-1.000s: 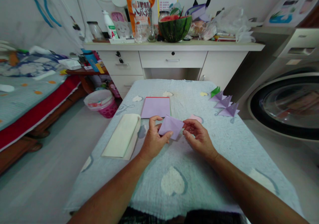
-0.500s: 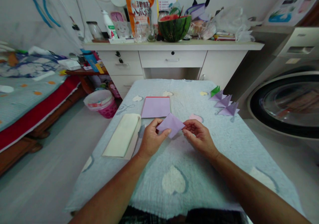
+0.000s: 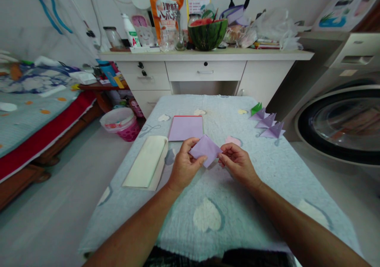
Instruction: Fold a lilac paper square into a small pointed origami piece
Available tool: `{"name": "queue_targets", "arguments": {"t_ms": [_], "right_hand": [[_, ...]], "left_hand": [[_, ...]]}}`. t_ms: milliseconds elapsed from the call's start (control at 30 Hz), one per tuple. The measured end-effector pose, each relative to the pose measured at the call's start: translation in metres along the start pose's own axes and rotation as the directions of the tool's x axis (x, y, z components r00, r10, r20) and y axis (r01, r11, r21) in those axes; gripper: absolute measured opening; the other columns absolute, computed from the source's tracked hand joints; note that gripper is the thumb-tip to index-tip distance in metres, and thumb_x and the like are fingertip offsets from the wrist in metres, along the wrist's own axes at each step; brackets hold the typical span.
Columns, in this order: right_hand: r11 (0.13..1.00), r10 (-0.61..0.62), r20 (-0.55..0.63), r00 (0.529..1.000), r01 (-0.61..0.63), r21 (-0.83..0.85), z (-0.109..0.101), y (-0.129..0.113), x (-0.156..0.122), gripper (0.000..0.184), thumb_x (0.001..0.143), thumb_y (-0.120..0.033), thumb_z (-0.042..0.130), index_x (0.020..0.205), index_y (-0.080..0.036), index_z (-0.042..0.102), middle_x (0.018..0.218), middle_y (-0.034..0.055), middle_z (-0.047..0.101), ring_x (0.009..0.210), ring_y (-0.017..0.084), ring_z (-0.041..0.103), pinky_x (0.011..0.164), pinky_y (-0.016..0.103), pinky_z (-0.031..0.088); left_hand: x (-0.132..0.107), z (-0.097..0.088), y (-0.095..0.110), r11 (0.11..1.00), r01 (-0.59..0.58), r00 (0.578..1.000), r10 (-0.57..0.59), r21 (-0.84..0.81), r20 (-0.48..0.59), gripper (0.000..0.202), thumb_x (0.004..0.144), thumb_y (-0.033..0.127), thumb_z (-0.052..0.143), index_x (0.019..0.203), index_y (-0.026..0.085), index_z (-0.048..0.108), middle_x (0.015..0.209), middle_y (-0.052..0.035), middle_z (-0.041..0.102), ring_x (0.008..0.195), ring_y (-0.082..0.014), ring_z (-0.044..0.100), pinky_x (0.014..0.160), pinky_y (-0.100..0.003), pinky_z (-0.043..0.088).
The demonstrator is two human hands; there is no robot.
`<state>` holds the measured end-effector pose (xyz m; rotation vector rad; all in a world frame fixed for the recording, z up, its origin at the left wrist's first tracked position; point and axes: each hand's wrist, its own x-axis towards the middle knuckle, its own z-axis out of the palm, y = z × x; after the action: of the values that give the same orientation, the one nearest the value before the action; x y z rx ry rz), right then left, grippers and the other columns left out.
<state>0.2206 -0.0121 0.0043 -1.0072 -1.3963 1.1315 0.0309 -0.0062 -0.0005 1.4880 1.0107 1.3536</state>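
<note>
A folded purple paper [image 3: 206, 149], diamond-shaped with a crease from its top corner, is held just above the table between both hands. My left hand [image 3: 187, 164] pinches its left side, thumb on top and fingers behind. At the right corner, my right hand [image 3: 238, 163] has thumb and fingertips closed on the paper's edge. Behind it lies a stack of square purple paper [image 3: 185, 128] with a red strip along its far edge. Pointed folded purple pieces [image 3: 267, 121] and a green one [image 3: 256, 108] stand in a row at the far right of the table.
A folded cream paper or cloth [image 3: 146, 162] lies left of my hands on the patterned tablecloth [image 3: 237, 223]. Beyond the table, a white desk [image 3: 206, 69] carries a cut watermelon [image 3: 208, 34], jars and bags. A pink bin [image 3: 121, 124] is at left, a washing machine [image 3: 338, 112] at right.
The folded purple paper has shifted slightly right and turned a little, my left hand moving with it. My right hand's fingertips have closed in on its right corner.
</note>
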Motion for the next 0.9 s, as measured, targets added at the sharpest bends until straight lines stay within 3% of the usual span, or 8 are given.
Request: {"name": "queue_targets", "arguments": {"t_ms": [200, 333, 433, 633, 767, 900], "right_hand": [[1.0, -0.007, 0.008, 1.0, 0.007, 0.015, 0.0, 0.001, 0.0, 0.016, 0.083, -0.031, 0.068, 0.09, -0.02, 0.058, 0.069, -0.0022, 0.06, 0.058, 0.01, 0.055, 0.051, 0.021, 0.044], [0.998, -0.026, 0.009, 1.0, 0.025, 0.051, -0.001, 0.005, 0.0, 0.026, 0.084, -0.031, 0.067, 0.105, -0.024, 0.054, 0.076, -0.0028, 0.061, 0.059, 0.01, 0.057, 0.052, 0.022, 0.045], [0.998, -0.056, 0.021, 0.998, 0.055, 0.012, 0.0, 0.004, -0.001, 0.021, 0.085, -0.03, 0.065, 0.102, -0.023, 0.054, 0.077, -0.0022, 0.06, 0.061, 0.01, 0.058, 0.055, 0.023, 0.046], [0.998, -0.057, 0.006, 0.998, 0.057, -0.028, -0.001, 0.002, -0.003, 0.019, 0.086, -0.031, 0.064, 0.1, -0.022, 0.055, 0.076, -0.0017, 0.058, 0.062, 0.01, 0.057, 0.054, 0.023, 0.046], [1.0, -0.021, -0.004, 1.0, 0.021, -0.013, -0.001, 0.004, -0.002, 0.023, 0.086, -0.033, 0.065, 0.102, -0.022, 0.053, 0.082, -0.0004, 0.061, 0.064, 0.01, 0.059, 0.054, 0.022, 0.046], [1.0, -0.012, -0.002, 1.0, 0.012, -0.009, -0.001, 0.004, -0.002, 0.022, 0.085, -0.033, 0.065, 0.101, -0.022, 0.054, 0.082, 0.0, 0.061, 0.065, 0.01, 0.059, 0.054, 0.022, 0.046]], "left_hand": [[-0.002, -0.001, -0.004, 0.999, 0.006, 1.0, -0.006, 0.031, -0.001, 0.046, 0.076, 0.018, 0.069, 0.116, 0.023, 0.048, 0.108, -0.0018, 0.058, 0.069, -0.0081, 0.061, 0.056, -0.017, 0.05], [-0.003, -0.002, -0.007, 0.997, 0.004, 1.0, -0.004, 0.082, -0.005, 0.037, 0.077, 0.018, 0.068, 0.108, 0.023, 0.047, 0.091, 0.0035, 0.057, 0.057, -0.0068, 0.059, 0.052, -0.017, 0.048], [-0.003, -0.004, -0.009, 0.992, 0.002, 1.0, -0.002, 0.124, -0.005, 0.032, 0.078, 0.019, 0.067, 0.102, 0.023, 0.047, 0.082, 0.0051, 0.055, 0.056, -0.0078, 0.059, 0.051, -0.017, 0.048], [-0.001, -0.008, -0.005, 0.949, -0.149, 0.989, 0.139, 0.276, 0.058, 0.015, 0.078, 0.015, 0.066, 0.087, 0.019, 0.055, 0.097, -0.0012, 0.058, 0.08, -0.0121, 0.062, 0.064, -0.019, 0.052], [-0.001, -0.01, 0.001, 0.914, -0.249, 0.968, 0.223, 0.321, 0.118, 0.019, 0.082, 0.013, 0.062, 0.099, 0.021, 0.062, 0.111, -0.0049, 0.058, 0.095, -0.0147, 0.062, 0.07, -0.021, 0.055], [-0.001, -0.01, 0.001, 0.937, -0.237, 0.972, 0.229, 0.257, 0.062, 0.035, 0.083, 0.012, 0.06, 0.116, 0.023, 0.055, 0.129, -0.0095, 0.051, 0.108, -0.0181, 0.06, 0.072, -0.023, 0.057]]}}
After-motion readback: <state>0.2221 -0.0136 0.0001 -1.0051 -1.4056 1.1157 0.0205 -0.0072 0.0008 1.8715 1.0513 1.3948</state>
